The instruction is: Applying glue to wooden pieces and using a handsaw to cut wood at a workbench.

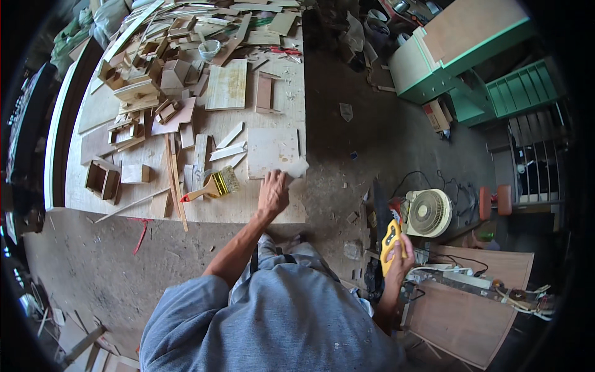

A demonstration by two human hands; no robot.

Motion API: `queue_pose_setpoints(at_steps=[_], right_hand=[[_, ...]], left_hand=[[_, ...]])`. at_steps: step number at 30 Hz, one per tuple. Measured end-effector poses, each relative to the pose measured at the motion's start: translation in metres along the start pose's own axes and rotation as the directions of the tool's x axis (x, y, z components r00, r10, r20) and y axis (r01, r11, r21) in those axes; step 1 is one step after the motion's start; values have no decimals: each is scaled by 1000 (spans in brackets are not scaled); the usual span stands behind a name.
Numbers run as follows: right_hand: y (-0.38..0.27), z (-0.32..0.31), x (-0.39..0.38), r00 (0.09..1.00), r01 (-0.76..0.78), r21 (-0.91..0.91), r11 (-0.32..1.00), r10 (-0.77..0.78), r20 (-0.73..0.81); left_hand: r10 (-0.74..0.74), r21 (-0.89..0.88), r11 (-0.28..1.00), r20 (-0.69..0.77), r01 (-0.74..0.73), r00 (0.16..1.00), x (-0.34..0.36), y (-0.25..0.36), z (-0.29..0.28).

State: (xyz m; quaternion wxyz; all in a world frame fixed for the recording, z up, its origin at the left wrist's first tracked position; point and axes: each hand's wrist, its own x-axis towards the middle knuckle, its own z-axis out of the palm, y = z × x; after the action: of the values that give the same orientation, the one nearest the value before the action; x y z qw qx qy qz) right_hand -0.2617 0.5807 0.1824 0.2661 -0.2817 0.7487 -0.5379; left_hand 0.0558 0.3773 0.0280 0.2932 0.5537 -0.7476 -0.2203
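The right grip [401, 255] is grasping one yellow-handled handsaw [387, 245] beside the table [294, 209]; the left grip [273, 191], closure unclear, is touching one square pale board [270, 150]. One translucent bowl [209, 49], contents unclear, is sitting among wood scraps [233, 44].

Table [142, 204]: before the person, mostly left. Board [273, 146] on it, near its right edge; left hand [273, 192] at the board's near edge. Brush [224, 183] left of that hand, on the table. Left of brush: long strips [173, 164], running front to back; further left, two small boxes [102, 180] side by side. Panel [227, 87] beyond the board, to its left. Tub [209, 49] behind the panel, amid scraps toward the table's far end. Right hand [400, 257]: right of the table, around the handle of the saw [389, 239]. Fan [427, 214] beyond that hand, rightward. Cabinet [477, 31] behind the fan, farther off.
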Motion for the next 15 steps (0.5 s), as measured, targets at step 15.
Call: queue_pose_setpoints(at_steps=[15], right_hand=[[3,118,-66,798,526,-44,849,-475,370]], left_hand=[[33,169,985,56,-42,998,-71,-8,-13]])
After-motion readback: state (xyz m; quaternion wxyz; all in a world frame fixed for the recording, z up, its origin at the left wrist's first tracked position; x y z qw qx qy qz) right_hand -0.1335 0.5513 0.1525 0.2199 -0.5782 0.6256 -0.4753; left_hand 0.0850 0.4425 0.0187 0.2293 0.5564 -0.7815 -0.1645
